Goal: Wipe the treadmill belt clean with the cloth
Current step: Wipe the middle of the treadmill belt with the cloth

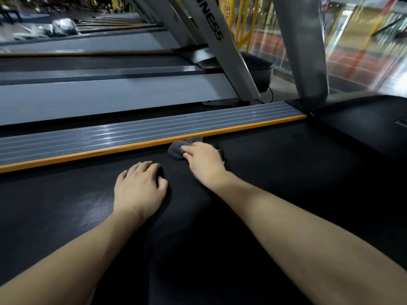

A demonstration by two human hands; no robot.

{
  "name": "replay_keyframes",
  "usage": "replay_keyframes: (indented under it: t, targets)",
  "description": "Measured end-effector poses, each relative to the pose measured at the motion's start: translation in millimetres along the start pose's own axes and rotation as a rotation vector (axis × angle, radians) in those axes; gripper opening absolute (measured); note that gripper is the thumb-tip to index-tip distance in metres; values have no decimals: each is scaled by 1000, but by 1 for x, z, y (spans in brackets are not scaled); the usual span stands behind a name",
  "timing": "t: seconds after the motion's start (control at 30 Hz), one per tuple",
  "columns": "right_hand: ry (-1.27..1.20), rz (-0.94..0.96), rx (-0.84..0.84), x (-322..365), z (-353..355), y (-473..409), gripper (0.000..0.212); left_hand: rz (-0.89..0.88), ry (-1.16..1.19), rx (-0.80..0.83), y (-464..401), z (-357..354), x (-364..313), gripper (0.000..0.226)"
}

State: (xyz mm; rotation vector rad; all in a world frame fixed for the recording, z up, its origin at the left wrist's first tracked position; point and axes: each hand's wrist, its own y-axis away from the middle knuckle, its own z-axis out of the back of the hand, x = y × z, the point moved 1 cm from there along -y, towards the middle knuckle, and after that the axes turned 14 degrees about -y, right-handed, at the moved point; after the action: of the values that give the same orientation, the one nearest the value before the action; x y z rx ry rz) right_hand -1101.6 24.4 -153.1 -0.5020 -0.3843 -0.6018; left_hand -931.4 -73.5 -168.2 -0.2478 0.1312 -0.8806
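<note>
While both forearms reached in from the lower edge of the view, the hands lay on the black treadmill belt, which filled most of the lower half of the picture. The right hand sat a little past the centre, toward 12 o'clock, pressing down on a dark grey cloth. Its fingers lay over the bunched cloth and curved slightly around it; whether they truly gripped it or only pressed it flat could not be told for certain, though the fabric bulged out at the fingertips at 10 o'clock from the hand. The cloth rested on the belt just beside the orange edge strip, close to touching it.

The left hand lay at 8 o'clock from the right one, near it but apart, palm down on the belt. Its fingers were loosely bent with the tips on the belt surface, and it held nothing.

Beyond the orange strip, toward 11 o'clock, ran the grey ribbed side rail of the treadmill. A broad grey upright rose at 1 o'clock from the black motor cover. Farther off at 11 o'clock stood a neighbouring treadmill with a white post bearing dark lettering, only partly readable. Yellow railing showed behind it at 12 o'clock, blurred.
</note>
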Motion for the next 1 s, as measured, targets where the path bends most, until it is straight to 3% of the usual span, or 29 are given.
replay_keyframes:
  t: [0.1, 0.23, 0.33, 0.43, 0.57, 0.67, 0.73, 0.87, 1.0]
  targets:
    - [37, 34, 83, -35, 31, -2, 22, -15, -7, 11, 1, -2, 1, 35]
    - [162, -335, -174, -144, 102, 1, 29, -11, -22, 10, -3, -3, -1, 38]
    - [125, -495, -230, -155, 106, -2, 29, -9, -31, 20, -7, -5, -3, 37]
    - [94, -407, -225, -99, 71, 1, 23, -2, -17, 24, -5, -5, -1, 32]
    - [48, -97, -73, -32, 28, 17, 23, -3, 4, 17, -5, -2, -2, 29]
    - [-26, 52, 19, -47, 40, 26, 33, -16, -3, 21, -3, -3, 1, 32]
    - [38, -15, -25, -93, 62, 20, 36, -10, 5, 10, -1, -1, 1, 30]
    - [92, -401, -270, -175, 106, 16, 39, 0, 12, -11, -4, 2, -7, 26]
    - [27, -397, -259, -113, 72, 10, 33, 14, 16, 15, -2, 4, -7, 28]
